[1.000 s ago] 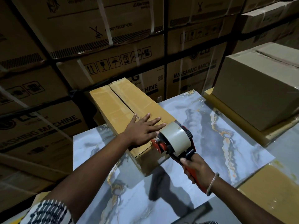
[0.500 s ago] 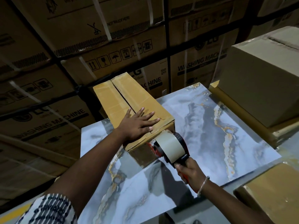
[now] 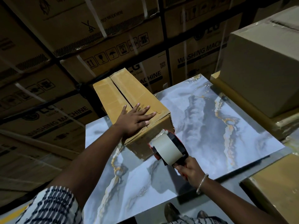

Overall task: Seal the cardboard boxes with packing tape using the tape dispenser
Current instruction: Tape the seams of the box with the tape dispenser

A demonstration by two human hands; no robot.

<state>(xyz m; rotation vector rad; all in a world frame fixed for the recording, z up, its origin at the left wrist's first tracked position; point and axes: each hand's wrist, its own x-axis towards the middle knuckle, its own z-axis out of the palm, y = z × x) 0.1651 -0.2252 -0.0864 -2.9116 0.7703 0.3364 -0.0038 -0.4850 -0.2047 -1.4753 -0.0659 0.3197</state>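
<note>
Your right grip [image 3: 188, 171] is curled tight round the red handle of the tape dispenser [image 3: 168, 147], whose pale tape roll [image 3: 166, 147] faces up toward you; the dispenser's front end is pressed against the near end face of the long cardboard box [image 3: 129, 101], low on that face and toward its right corner. Your left grip [image 3: 135, 119] lies flat with fingers straight and spread on the box's top, near its near end, pressing across the seam between the two top flaps. That seam shows as a dark gap running away from you along the top. The box lies lengthways on the marble-patterned worktop [image 3: 210, 126], at its far left corner, with its far end reaching past the worktop's far edge. Off the worktop's right edge stands a larger plain carton [image 3: 262, 65] on a wrapped stack. Behind, printed washing machine cartons [image 3: 113, 46] rise in strapped stacks.
</note>
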